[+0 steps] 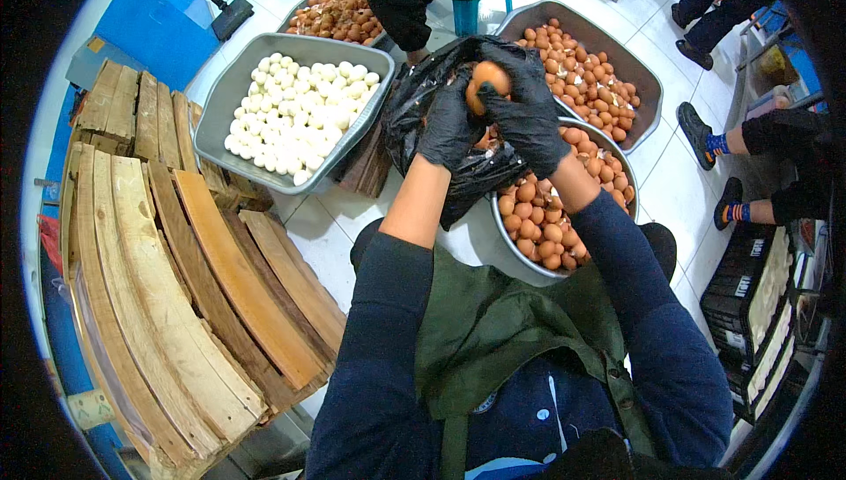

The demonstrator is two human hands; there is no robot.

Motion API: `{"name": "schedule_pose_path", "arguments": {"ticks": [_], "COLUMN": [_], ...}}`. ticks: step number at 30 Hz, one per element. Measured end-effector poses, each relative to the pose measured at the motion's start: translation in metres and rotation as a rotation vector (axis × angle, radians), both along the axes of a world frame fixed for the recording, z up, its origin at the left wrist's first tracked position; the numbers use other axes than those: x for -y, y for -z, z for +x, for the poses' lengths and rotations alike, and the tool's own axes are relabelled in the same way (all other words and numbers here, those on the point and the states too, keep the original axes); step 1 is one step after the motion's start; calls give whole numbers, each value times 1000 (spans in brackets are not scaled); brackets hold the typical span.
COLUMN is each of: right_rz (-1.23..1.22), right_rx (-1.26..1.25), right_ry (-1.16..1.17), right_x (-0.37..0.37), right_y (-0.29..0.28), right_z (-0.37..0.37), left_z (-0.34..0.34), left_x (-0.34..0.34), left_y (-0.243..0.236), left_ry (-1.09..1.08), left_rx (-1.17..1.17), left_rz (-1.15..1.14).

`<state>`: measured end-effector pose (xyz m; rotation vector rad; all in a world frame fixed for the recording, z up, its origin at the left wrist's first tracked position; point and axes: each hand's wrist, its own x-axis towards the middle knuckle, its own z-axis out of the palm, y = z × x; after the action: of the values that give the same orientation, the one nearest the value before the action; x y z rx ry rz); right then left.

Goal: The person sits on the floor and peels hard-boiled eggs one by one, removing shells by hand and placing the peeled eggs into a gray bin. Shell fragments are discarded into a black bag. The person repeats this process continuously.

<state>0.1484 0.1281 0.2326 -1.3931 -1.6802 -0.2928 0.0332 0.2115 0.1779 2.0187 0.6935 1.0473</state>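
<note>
Black-gloved, both hands meet at twelve o'clock over a round metal bowl (pixel 617 149) of brown eggs: the right hand (pixel 527 114) and the left hand (pixel 449 126) pinch one brown egg (pixel 487 81) between their fingers, above a black plastic bag (pixel 423 96). At ten o'clock sits a grey tray (pixel 231 90) of peeled white eggs; at one o'clock, another grey tray (pixel 648 74) holds brown ones beside broken shells.
</note>
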Motion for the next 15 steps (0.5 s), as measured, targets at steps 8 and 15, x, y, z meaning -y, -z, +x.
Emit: {"name": "schedule_pose_path", "arguments": {"ticks": [8, 15], "right_rz": [-39, 2], "right_rx": [-435, -739], "right_ry": [-75, 37], "right_x": [2, 33], "right_y": [-2, 74], "right_z": [-8, 15], "left_z": [1, 6], "left_x": [-2, -1], "left_y": [13, 11], "left_ry": [91, 55], "left_rx": [189, -70], "left_rz": [-211, -89]}}
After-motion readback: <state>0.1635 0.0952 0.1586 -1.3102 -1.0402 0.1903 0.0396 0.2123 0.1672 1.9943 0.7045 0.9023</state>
